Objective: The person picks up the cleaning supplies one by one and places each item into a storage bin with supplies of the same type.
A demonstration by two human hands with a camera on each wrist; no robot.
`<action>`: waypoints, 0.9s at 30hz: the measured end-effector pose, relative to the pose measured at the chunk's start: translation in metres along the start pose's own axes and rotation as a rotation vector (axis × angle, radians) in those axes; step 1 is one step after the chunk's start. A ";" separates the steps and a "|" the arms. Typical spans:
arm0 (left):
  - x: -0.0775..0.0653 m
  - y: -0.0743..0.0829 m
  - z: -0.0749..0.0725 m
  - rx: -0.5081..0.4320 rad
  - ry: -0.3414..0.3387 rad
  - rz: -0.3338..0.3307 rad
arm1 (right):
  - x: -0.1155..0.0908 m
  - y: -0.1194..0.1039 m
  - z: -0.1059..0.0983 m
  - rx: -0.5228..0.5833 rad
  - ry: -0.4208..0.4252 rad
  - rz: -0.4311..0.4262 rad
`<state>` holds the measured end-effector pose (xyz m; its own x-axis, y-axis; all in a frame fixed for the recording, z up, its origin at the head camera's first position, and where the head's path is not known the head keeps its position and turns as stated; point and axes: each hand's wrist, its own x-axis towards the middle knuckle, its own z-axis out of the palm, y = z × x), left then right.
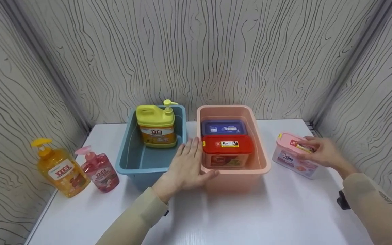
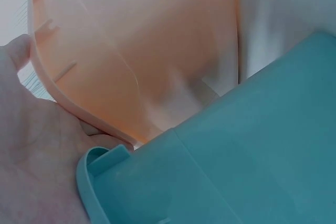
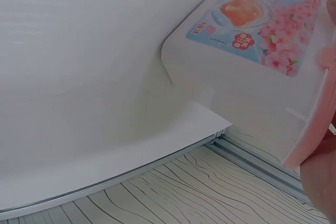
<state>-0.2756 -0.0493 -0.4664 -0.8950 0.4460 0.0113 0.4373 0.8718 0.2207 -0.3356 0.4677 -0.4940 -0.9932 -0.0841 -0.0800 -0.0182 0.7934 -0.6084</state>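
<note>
Head view: at the right of the frame, the right hand (image 1: 326,153) grips a pink-lidded box (image 1: 293,160), its fingers and thumb bent over the lid. The right wrist view shows the box at the upper right, its printed label toward the camera; I cannot tell whether its base touches the desk (image 1: 216,221).

Near the middle of the head frame, the left hand (image 1: 186,168) lies with its fingers straight and nearly together, thumb spread out to the right, across the gap between a blue bin (image 1: 124,160) and a pink bin (image 1: 266,170). The left wrist view shows this hand against the rims of both.

A yellow jug (image 1: 157,127) with a pump stands in the blue bin, toward its far end. Inside the pink bin, a red-lidded box (image 1: 228,149) sits in front of a box with a dark blue lid (image 1: 223,128). At the left of the head frame, an orange pump bottle (image 1: 63,173) stands beside a smaller pink pump bottle (image 1: 101,174). Wood-grain panels (image 1: 196,51) fill the top of the frame.
</note>
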 end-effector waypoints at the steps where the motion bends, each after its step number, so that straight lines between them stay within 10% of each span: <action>1: 0.000 0.000 0.000 0.001 0.003 0.000 | 0.000 0.000 0.000 -0.007 0.003 -0.004; 27: 0.000 0.000 0.001 0.007 0.004 0.004 | -0.012 -0.032 -0.017 -0.085 0.056 -0.089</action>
<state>-0.2759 -0.0495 -0.4673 -0.8935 0.4488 0.0160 0.4415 0.8713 0.2143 -0.3245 0.4533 -0.4599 -0.9920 -0.1248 0.0169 -0.1140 0.8325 -0.5421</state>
